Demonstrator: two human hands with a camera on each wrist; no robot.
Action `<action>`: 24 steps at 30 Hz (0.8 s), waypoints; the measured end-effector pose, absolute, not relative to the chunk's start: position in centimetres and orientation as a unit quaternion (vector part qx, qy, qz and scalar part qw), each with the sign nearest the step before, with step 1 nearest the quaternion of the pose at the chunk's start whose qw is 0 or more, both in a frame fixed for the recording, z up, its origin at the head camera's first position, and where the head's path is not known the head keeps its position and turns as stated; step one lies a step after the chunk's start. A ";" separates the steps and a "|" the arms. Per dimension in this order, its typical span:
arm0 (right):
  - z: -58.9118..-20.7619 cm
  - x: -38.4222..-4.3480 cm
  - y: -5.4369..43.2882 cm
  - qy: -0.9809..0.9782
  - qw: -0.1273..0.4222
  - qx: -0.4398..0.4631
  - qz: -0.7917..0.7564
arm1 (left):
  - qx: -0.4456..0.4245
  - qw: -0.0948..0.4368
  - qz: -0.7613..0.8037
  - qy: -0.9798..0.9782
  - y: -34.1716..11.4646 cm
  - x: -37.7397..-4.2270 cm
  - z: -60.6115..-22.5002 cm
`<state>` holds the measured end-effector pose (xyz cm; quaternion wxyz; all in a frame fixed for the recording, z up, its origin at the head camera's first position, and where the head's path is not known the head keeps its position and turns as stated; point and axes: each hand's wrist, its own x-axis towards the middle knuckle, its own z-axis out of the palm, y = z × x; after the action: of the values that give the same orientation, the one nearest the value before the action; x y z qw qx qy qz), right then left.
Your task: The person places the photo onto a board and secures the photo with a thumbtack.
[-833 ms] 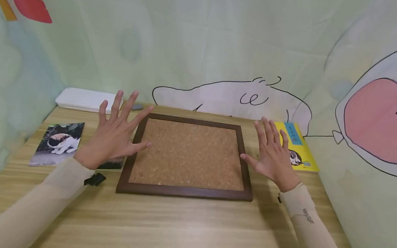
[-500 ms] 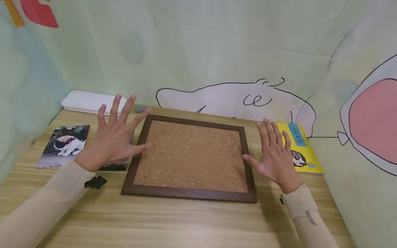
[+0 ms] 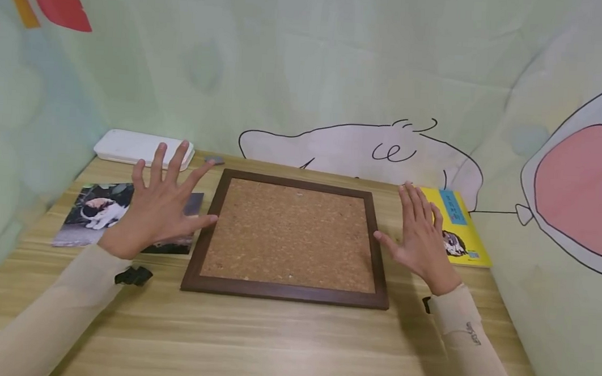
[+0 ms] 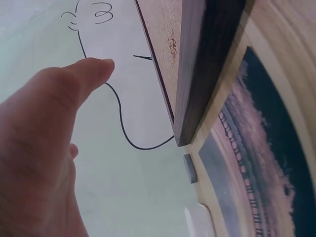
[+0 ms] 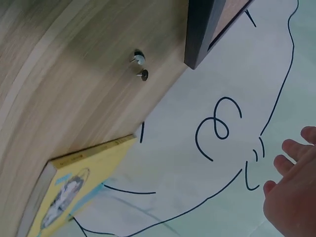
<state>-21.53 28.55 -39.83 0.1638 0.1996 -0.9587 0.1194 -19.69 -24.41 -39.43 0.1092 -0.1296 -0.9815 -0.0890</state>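
A cork board [image 3: 293, 233] with a dark brown frame lies flat on the wooden table. My left hand [image 3: 159, 212] hovers by its left edge with fingers spread, partly covering a landscape photo [image 4: 247, 148]. In the left wrist view, the thumb [image 4: 74, 79] is held apart from the frame. My right hand [image 3: 423, 245] is raised beside the board's right edge, fingers extended, its thumb in front of the frame in the head view. Neither hand holds anything. Two thumbtacks [image 5: 139, 58] rest on the table right of the board, hidden behind the right hand in the head view.
A cat photo [image 3: 95, 211] lies at the left. Behind it are a white case [image 3: 134, 147] and a small grey block [image 3: 214, 160]. A yellow book [image 3: 462, 236] sits at the right, near the side wall. Printed cloth walls [image 3: 307, 69] enclose the table.
My left hand has drifted a little to the left, away from the board. The right hand has shifted slightly right, its fingers closer together. The head view has moved slightly.
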 end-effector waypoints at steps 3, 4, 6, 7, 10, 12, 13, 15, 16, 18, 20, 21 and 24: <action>-39.9 -21.7 28.8 -0.959 0.141 0.188 0.160 | -0.126 0.095 -0.119 -0.980 -24.7 -19.5 -39.6; -39.9 -21.7 28.9 -0.958 0.132 0.183 0.175 | -0.124 0.090 -0.128 -0.980 -24.7 -19.4 -39.7; -39.9 -21.7 29.0 -0.958 0.112 0.171 0.202 | -0.119 0.079 -0.144 -0.979 -24.8 -19.3 -39.7; -39.9 -21.6 29.1 -0.958 0.101 0.164 0.212 | -0.115 0.075 -0.150 -0.979 -24.9 -19.2 -39.7; -39.7 -21.5 29.2 -0.955 0.080 0.153 0.240 | -0.105 0.066 -0.161 -0.979 -25.0 -19.1 -39.7; -39.6 -21.5 29.3 -0.950 0.072 0.151 0.263 | -0.098 0.062 -0.169 -0.979 -25.2 -19.1 -39.7; -39.7 -21.6 29.4 -0.948 0.069 0.150 0.274 | -0.095 0.060 -0.172 -0.979 -25.2 -19.1 -39.8; -39.7 -21.7 29.5 -0.941 0.066 0.150 0.296 | -0.090 0.057 -0.180 -0.978 -25.4 -19.1 -39.9; -39.8 -21.8 29.6 -0.939 0.063 0.149 0.305 | -0.087 0.053 -0.182 -0.978 -25.6 -19.1 -39.9; -40.0 -21.9 29.9 -0.937 0.052 0.140 0.317 | -0.082 0.045 -0.187 -0.978 -25.8 -19.0 -40.0; -40.1 -22.0 30.0 -0.939 0.037 0.124 0.320 | -0.077 0.034 -0.189 -0.978 -26.1 -18.9 -40.2; -40.1 -22.1 30.1 -0.940 0.027 0.114 0.320 | -0.075 0.028 -0.187 -0.979 -26.3 -18.9 -40.2; -40.1 -22.3 30.2 -0.946 -0.014 0.073 0.315 | -0.066 0.014 -0.186 -0.980 -26.7 -18.7 -40.5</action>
<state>-22.28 30.20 -40.12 -0.0139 0.0733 -0.9462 0.3149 -18.75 -26.73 -40.51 0.0138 -0.0660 -0.9803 -0.1857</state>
